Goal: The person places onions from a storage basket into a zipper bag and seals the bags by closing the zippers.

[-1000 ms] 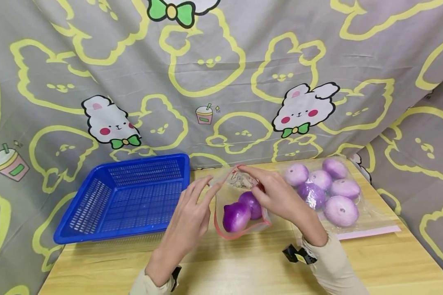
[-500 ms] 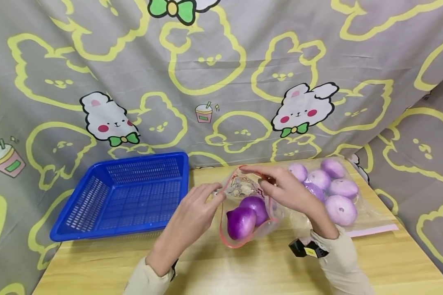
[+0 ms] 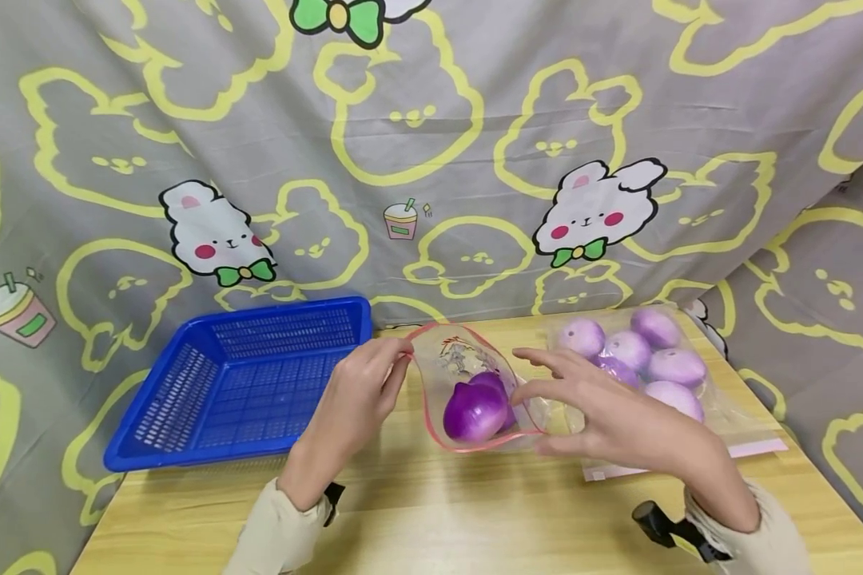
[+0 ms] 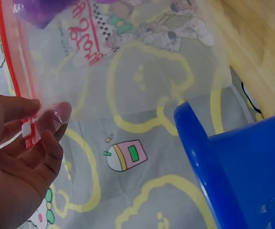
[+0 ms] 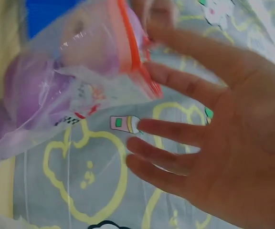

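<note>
A clear zip bag [image 3: 440, 369] with a red-edged mouth stands wide at the middle of the table in the head view. Two glossy purple onions [image 3: 470, 414] are inside, one partly behind the other. My left hand [image 3: 352, 403] pinches the bag's left top corner; the left wrist view shows thumb and fingers on it around the white slider [image 4: 26, 129]. My right hand [image 3: 618, 407] has its fingers spread at the bag's right corner, fingertips right at the red edge. In the right wrist view the right hand [image 5: 228, 124] faces the bag [image 5: 63, 90], palm in sight.
A blue perforated basket [image 3: 208, 458] stands at the left with nothing in it. At the right lies another clear bag [image 3: 737, 419] holding several paler purple onions [image 3: 676, 366], partly behind my right arm. A patterned grey curtain [image 3: 467, 104] hangs behind the wooden table [image 3: 431, 511].
My right hand has let go of the bag's edge and moved right and nearer, fingers spreading. My left hand has shifted slightly left and up, and the bag's mouth has widened.
</note>
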A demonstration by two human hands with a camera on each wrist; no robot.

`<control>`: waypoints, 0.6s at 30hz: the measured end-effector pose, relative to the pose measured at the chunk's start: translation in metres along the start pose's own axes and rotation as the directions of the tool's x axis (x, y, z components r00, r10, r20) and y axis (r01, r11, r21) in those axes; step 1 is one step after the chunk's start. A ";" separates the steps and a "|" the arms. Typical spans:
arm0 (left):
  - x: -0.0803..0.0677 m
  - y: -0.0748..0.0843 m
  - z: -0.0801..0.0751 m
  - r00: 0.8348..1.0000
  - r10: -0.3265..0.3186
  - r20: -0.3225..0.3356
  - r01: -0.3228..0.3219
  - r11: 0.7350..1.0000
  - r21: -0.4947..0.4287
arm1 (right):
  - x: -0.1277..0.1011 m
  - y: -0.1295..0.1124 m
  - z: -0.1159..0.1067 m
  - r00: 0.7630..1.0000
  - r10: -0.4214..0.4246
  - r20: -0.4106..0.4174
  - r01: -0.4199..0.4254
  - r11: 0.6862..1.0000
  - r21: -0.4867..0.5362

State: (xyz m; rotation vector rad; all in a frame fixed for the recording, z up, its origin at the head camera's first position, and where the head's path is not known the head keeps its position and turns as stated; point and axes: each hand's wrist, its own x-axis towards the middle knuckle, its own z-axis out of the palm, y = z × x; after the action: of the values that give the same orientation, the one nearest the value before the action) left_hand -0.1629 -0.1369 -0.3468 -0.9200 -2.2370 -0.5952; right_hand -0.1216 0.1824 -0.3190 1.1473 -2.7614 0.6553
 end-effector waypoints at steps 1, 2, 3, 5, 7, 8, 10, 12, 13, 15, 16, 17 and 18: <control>0.001 -0.001 -0.001 1.000 -0.011 -0.001 0.011 1.000 -0.006 | 0.000 -0.001 0.001 1.000 -0.017 -0.014 0.017 0.999 -0.031; 0.001 -0.002 -0.001 1.000 -0.023 0.002 0.023 1.000 -0.013 | 0.000 -0.002 0.003 0.999 -0.036 -0.033 0.034 0.997 -0.062; 0.002 -0.003 -0.002 0.999 -0.032 0.006 0.032 0.999 -0.019 | 0.001 -0.002 0.004 0.997 -0.056 -0.059 0.050 0.994 -0.101; 0.003 -0.006 -0.004 0.998 -0.055 0.014 0.055 0.998 -0.030 | 0.004 -0.002 0.005 0.990 -0.093 -0.107 0.073 0.982 -0.174; 0.003 -0.009 -0.006 0.996 -0.082 0.022 0.083 0.996 -0.039 | 0.007 0.000 0.005 0.983 -0.113 -0.142 0.080 0.971 -0.224; 0.003 -0.011 -0.006 0.995 -0.093 0.024 0.094 0.995 -0.039 | 0.008 0.001 0.005 0.982 -0.113 -0.149 0.074 0.966 -0.246; 0.003 -0.015 -0.007 0.993 -0.111 0.026 0.112 0.993 -0.033 | 0.010 0.003 0.006 0.983 -0.105 -0.148 0.061 0.959 -0.278; 0.003 -0.019 -0.008 0.993 -0.117 0.025 0.117 0.993 -0.008 | 0.013 0.007 0.008 0.986 -0.099 -0.131 0.057 0.954 -0.293; 0.003 -0.021 -0.008 0.993 -0.115 0.023 0.115 0.993 0.010 | 0.015 0.009 0.009 0.986 -0.104 -0.127 0.062 0.953 -0.295; 0.003 -0.025 -0.009 0.994 -0.108 0.024 0.106 0.993 0.058 | 0.020 0.014 0.009 0.984 -0.113 -0.141 0.069 0.956 -0.285; 0.003 -0.028 -0.010 0.994 -0.104 0.026 0.102 0.991 0.085 | 0.023 0.018 0.008 0.979 -0.121 -0.163 0.072 0.958 -0.277; 0.003 -0.030 -0.010 0.994 -0.102 0.030 0.098 0.989 0.109 | 0.026 0.021 0.006 0.972 -0.130 -0.196 0.075 0.960 -0.269; 0.003 -0.032 -0.011 0.994 -0.104 0.033 0.099 0.987 0.129 | 0.029 0.024 0.004 0.959 -0.150 -0.239 0.086 0.962 -0.258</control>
State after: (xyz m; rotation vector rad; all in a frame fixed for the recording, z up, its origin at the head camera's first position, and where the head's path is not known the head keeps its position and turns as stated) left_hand -0.1841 -0.1634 -0.3417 -0.7637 -2.3390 -0.4776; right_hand -0.1585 0.1767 -0.3242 1.0791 -2.4509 0.4020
